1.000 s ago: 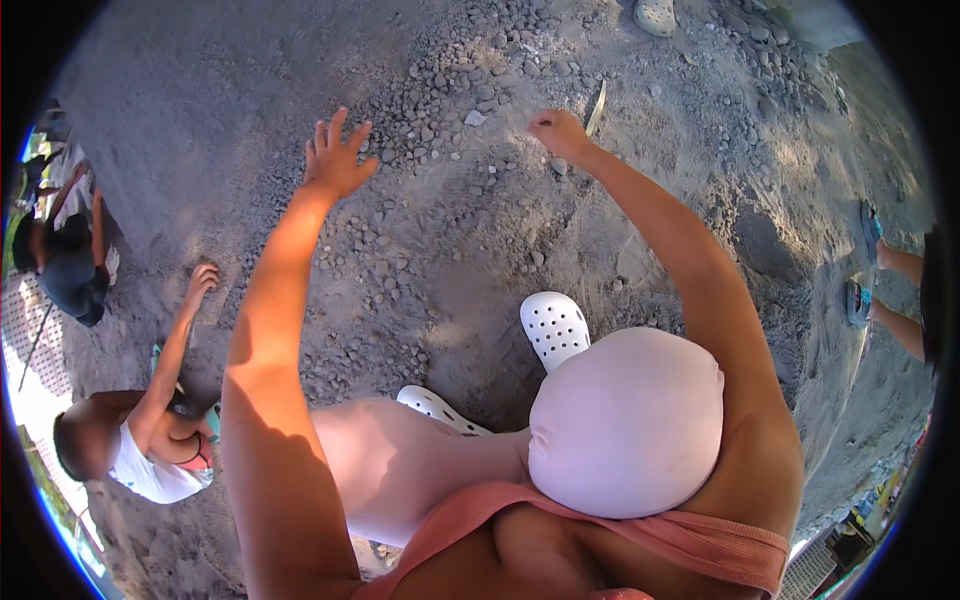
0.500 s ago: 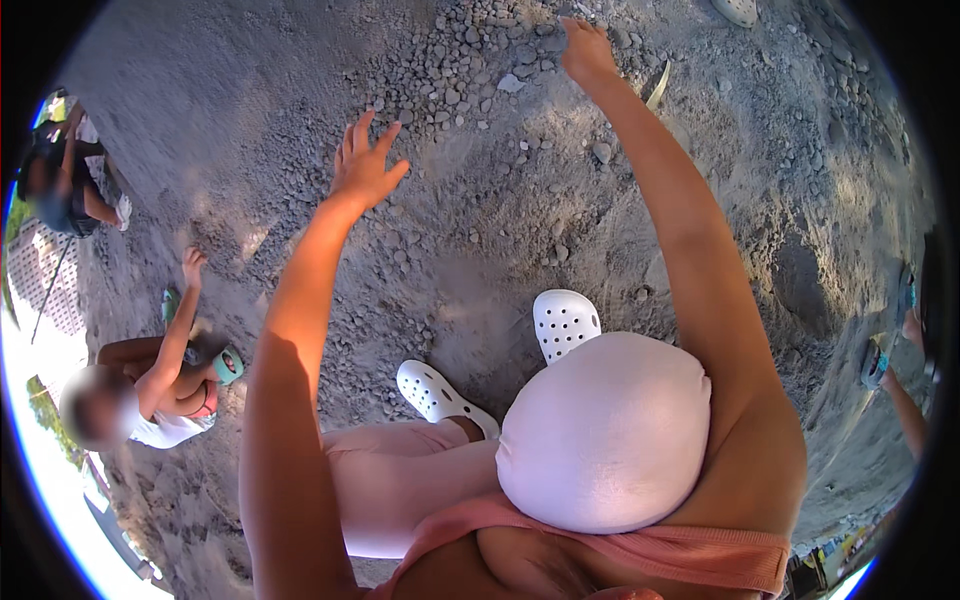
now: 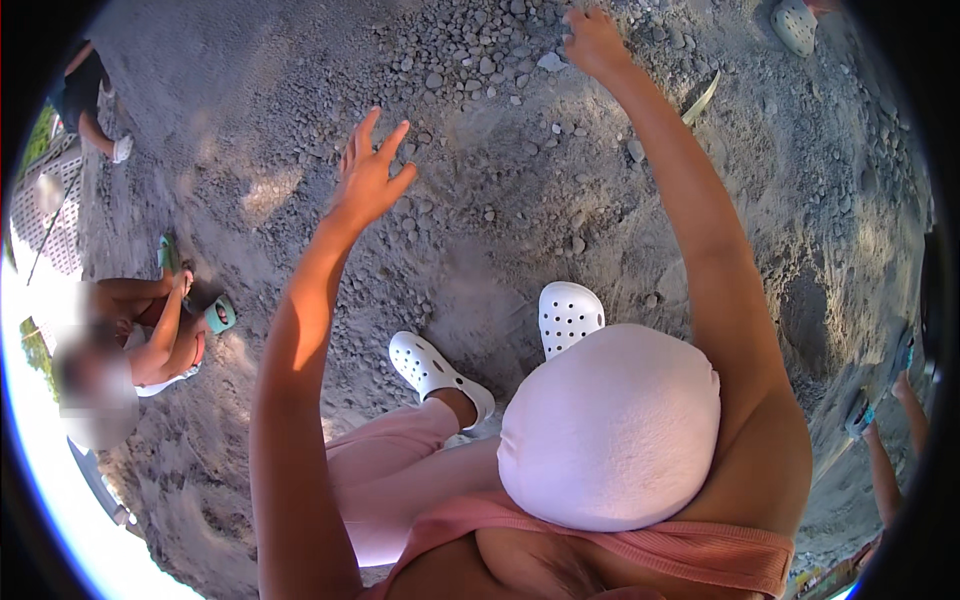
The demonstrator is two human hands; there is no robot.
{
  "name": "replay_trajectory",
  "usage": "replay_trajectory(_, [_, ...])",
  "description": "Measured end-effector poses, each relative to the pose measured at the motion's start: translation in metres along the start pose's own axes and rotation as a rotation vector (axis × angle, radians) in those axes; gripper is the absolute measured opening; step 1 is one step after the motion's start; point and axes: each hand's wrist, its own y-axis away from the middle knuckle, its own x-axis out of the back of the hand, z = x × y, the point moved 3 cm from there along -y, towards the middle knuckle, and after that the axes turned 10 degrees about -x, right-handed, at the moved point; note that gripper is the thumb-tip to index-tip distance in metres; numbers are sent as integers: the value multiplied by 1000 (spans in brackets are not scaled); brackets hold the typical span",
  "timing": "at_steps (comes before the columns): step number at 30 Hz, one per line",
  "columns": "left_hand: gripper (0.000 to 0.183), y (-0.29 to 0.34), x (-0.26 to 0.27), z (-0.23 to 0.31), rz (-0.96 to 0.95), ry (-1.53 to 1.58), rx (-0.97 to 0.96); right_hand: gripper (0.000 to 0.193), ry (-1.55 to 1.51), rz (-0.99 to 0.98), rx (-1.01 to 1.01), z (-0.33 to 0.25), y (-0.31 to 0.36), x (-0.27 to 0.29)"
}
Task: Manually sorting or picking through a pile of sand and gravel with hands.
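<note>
head view, looking down on a person crouched over sandy ground [image 3: 520, 250]. nearest the camera, a pale pink-clad knee [image 3: 608, 425] fills the lower middle, and two white perforated clogs [image 3: 566, 315] rest on the sand just beyond it. to the near left, another person [image 3: 120, 350] squats low, one arm reaching to the ground beside a teal sandal [image 3: 220, 315]. at the right edge, part of a third person's arm shows.

farther out, the left hand [image 3: 368, 178] hovers above the sand with its grip wide, fingers spread, holding nothing. small stones lie scattered right under it.

farthest, the right hand [image 3: 594, 42] stretches to the far edge of a dense patch of grey pebbles [image 3: 470, 60]. its fingers curl down onto the stones; whether the grip has closed around one cannot be told. a paler, flatter stone [image 3: 550, 62] lies just left of this hand, between it and the thick of the pebbles. the right hand is the nearer one to that patch; the left sits well nearer the body. a thin pale stick [image 3: 700, 98] lies right of the right forearm, pointing far-right. another white clog [image 3: 796, 24] lies at the far right.
</note>
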Motion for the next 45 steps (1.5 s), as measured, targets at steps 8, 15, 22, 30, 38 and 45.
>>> replay_trajectory(8, [56, 18, -32, 30, 185, 275, 201, 34, -263, 56, -42, -41, 39, 10])
replay_trajectory(15, [55, 17, -38, 28, 354, 429, 251, 45, -393, 41, 145, -71, 121, 42])
replay_trajectory(22, [57, -8, -9, 10, 314, 233, 176, 58, -359, -201, 731, -81, 246, 71])
replay_trajectory(30, [60, -51, 20, 7, 289, 359, 211, 60, 837, 464, -1191, 416, 258, 232])
replay_trajectory(38, [67, -45, -36, -1, 150, 402, 374, 47, 424, 181, -476, 258, 194, 155])
replay_trajectory(45, [70, -44, -38, 15, 189, 443, 333, 45, 22, -109, 399, -54, 146, 83])
